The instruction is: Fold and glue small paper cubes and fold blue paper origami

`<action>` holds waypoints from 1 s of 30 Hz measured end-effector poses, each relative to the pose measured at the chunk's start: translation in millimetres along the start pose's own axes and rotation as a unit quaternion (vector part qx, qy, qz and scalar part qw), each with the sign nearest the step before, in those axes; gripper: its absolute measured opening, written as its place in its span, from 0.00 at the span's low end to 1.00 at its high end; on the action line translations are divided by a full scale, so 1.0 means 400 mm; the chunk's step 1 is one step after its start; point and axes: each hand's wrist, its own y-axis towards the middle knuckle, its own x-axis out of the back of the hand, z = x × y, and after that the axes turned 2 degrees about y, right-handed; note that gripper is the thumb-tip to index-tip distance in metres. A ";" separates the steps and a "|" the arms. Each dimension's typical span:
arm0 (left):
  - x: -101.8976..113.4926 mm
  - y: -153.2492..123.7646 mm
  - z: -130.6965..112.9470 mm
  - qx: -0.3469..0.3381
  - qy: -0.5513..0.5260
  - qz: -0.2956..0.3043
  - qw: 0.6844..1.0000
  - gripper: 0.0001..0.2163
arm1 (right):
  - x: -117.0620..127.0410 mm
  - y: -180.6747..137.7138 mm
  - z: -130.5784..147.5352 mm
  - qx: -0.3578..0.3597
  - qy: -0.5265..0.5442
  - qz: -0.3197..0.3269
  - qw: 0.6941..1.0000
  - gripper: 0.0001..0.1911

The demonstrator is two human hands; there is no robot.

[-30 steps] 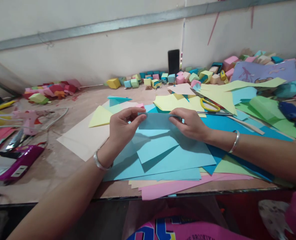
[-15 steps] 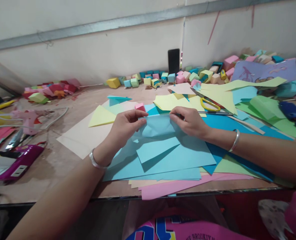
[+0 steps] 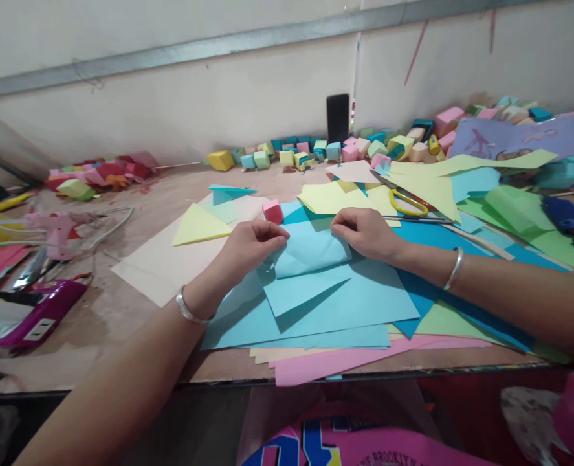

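A light blue sheet of paper (image 3: pixel 310 251) is held up between both hands over a stack of larger blue sheets (image 3: pixel 364 304). My left hand (image 3: pixel 255 243) pinches its left edge between thumb and fingers. On the opposite side my right hand (image 3: pixel 364 233) pinches the upper right corner. The held sheet bends slightly and its face is tilted toward me. Beneath it lies another blue piece with a raised, folded edge. A small pink paper cube (image 3: pixel 272 211) sits just beyond the left fingertips.
Yellow-handled scissors (image 3: pixel 408 202) lie among paper sheets at the right. Small paper cubes (image 3: pixel 262 158) line the wall, beside an upright phone (image 3: pixel 338 118). At the left are a pink glue gun (image 3: pixel 56 233) with its cord and a purple device (image 3: pixel 37 317). A blue tool (image 3: pixel 571 220) lies far right.
The held sheet has tipped, so more of its face shows and its top edge sits lower. My left hand has shifted slightly right and down, uncovering the pink cube.
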 end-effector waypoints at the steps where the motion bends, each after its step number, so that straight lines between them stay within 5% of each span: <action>1: 0.000 0.000 0.000 -0.002 0.007 0.001 1.000 0.09 | 0.000 0.000 0.000 0.000 -0.001 0.000 1.000 0.06; 17: -0.010 0.001 0.016 -0.159 0.228 0.036 0.960 0.06 | -0.010 -0.002 0.007 0.029 -0.157 0.061 0.985 0.05; 23: -0.011 0.002 0.021 -0.220 0.284 0.048 0.932 0.09 | -0.008 0.000 0.010 0.028 -0.134 0.064 0.989 0.03; 30: -0.008 0.004 0.022 -0.205 0.276 0.057 0.937 0.09 | -0.005 -0.004 0.012 0.017 -0.082 0.045 0.996 0.02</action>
